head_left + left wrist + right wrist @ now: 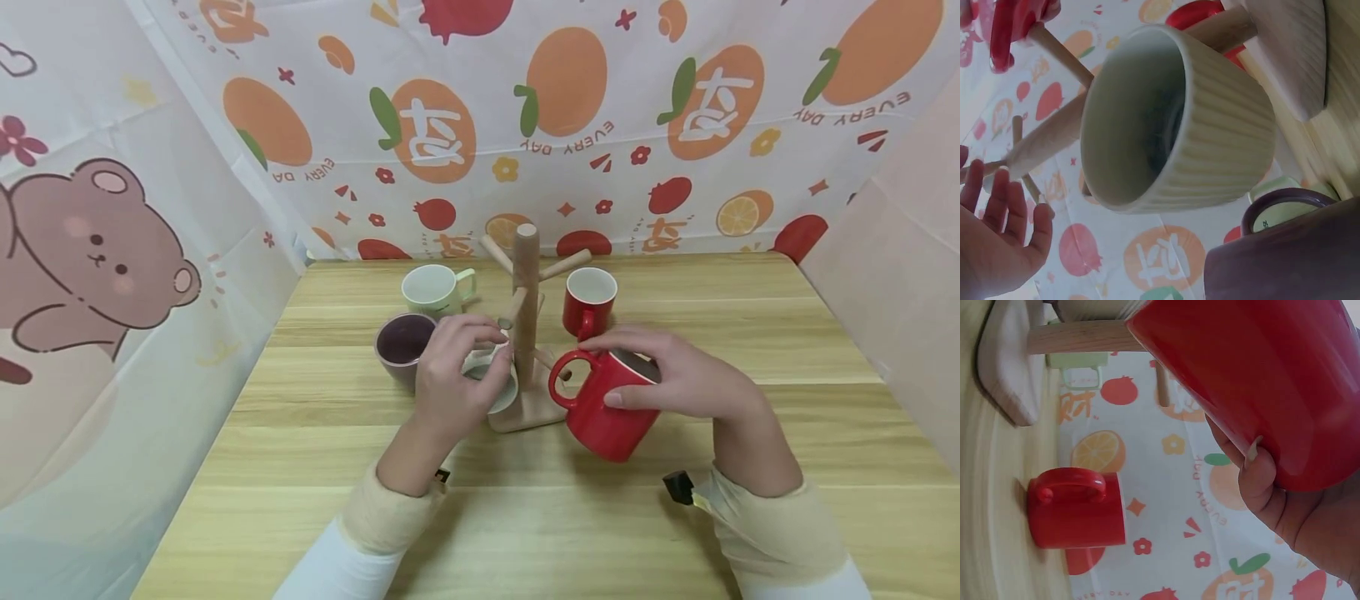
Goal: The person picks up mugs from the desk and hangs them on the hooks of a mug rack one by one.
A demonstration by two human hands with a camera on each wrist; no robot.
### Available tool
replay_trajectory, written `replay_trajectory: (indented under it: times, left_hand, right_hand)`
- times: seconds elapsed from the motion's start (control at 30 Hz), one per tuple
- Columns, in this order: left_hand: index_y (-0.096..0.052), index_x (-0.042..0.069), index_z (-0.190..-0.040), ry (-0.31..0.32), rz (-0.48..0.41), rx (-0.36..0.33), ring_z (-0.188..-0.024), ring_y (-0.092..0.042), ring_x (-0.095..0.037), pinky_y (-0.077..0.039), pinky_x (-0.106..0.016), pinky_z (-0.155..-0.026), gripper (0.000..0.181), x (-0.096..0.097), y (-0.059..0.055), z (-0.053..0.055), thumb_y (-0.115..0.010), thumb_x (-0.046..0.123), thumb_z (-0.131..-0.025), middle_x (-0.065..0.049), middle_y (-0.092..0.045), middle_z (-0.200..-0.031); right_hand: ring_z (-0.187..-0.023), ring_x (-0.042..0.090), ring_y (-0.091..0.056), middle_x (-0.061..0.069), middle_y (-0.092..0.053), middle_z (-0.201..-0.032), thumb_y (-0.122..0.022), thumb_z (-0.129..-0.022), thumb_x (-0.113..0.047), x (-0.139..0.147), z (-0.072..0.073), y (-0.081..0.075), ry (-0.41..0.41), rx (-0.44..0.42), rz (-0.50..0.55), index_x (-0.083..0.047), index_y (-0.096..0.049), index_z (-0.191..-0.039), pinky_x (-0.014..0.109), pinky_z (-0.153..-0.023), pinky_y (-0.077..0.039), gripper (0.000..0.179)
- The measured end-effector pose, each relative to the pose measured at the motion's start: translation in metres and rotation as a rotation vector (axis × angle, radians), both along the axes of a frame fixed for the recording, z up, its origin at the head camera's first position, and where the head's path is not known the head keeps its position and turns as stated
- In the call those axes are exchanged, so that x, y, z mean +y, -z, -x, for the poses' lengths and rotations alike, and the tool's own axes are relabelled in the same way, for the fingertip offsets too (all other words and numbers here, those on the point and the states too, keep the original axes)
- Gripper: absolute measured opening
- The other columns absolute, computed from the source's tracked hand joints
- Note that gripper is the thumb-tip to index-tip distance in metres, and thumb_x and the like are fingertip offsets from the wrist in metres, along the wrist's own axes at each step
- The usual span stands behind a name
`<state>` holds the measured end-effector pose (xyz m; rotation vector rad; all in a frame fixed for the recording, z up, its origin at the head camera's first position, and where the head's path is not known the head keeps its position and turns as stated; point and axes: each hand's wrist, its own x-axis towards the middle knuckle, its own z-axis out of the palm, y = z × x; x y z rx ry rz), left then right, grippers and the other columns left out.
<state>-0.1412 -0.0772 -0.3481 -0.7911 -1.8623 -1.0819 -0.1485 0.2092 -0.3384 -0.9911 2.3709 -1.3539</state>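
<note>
A pale ribbed mug (1229, 131) hangs from a wooden mug tree (527, 308), its opening tilted toward me. Close by it, my left hand (453, 375) has loosely bent fingers (1013, 209) around the tip of an upper peg, apart from the mug's body. My right hand (686, 375) grips a glossy red mug (611, 417) around its body, thumb along the side. That mug is tipped over above the table, with its handle pointing left toward a lower peg (1060, 56) of the tree.
Behind the tree on the right, another red mug (588, 304) stands on the wooden table (292, 467). A purple mug (397, 371) and a pale green mug (431, 292) stand to the left. A fruit-printed cloth (487, 108) hangs along the back edge.
</note>
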Motion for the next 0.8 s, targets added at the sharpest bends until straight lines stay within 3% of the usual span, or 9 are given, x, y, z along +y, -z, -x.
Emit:
replay_trajectory:
  times: [0.3, 0.43, 0.67, 0.8]
  left_hand:
    - [-0.059, 0.0, -0.113, -0.056, 0.151, -0.217, -0.114, -0.054, -0.028, -0.043, -0.038, -0.1, 0.034, -0.005, 0.008, 0.005, -0.07, 0.011, -0.082, -0.012, -0.062, -0.115]
    - [-0.054, 0.0, -0.124, -0.071, 0.23, -0.289, -0.124, -0.051, -0.029, -0.04, -0.042, -0.108, 0.045, -0.003, 0.01, 0.006, -0.071, 0.014, -0.085, -0.015, -0.058, -0.125]
    - [-0.047, 0.005, -0.135, -0.068, 0.34, -0.412, -0.117, -0.052, -0.024, -0.045, -0.041, -0.102, 0.057, -0.001, 0.015, 0.008, -0.073, 0.018, -0.085, -0.01, -0.055, -0.129]
    - [-0.047, 0.005, -0.132, -0.071, 0.414, -0.42, -0.111, -0.052, -0.024, -0.045, -0.041, -0.097, 0.056, 0.0, 0.018, 0.01, -0.074, 0.019, -0.085, -0.01, -0.056, -0.118]
  right_hand:
    - [-0.116, 0.03, -0.055, -0.001, -0.055, -0.127, -0.08, -0.079, -0.027, -0.008, 0.009, 0.011, -0.005, -0.088, -0.049, -0.034, -0.055, -0.133, 0.031, -0.074, -0.06, 0.06]
    - [-0.116, 0.028, -0.055, -0.002, -0.055, -0.127, -0.08, -0.081, -0.027, -0.011, 0.011, 0.014, -0.012, -0.089, -0.048, -0.034, -0.056, -0.133, 0.032, -0.074, -0.06, 0.057]
    - [-0.115, 0.024, -0.056, -0.005, -0.056, -0.127, -0.078, -0.084, -0.028, -0.017, 0.014, 0.02, -0.049, -0.064, -0.05, -0.031, -0.056, -0.133, 0.032, -0.077, -0.059, 0.054]
    - [-0.119, 0.023, -0.054, -0.005, -0.055, -0.13, -0.078, -0.083, -0.028, -0.018, 0.016, 0.023, -0.057, -0.074, -0.055, -0.03, -0.054, -0.134, 0.033, -0.08, -0.059, 0.056]
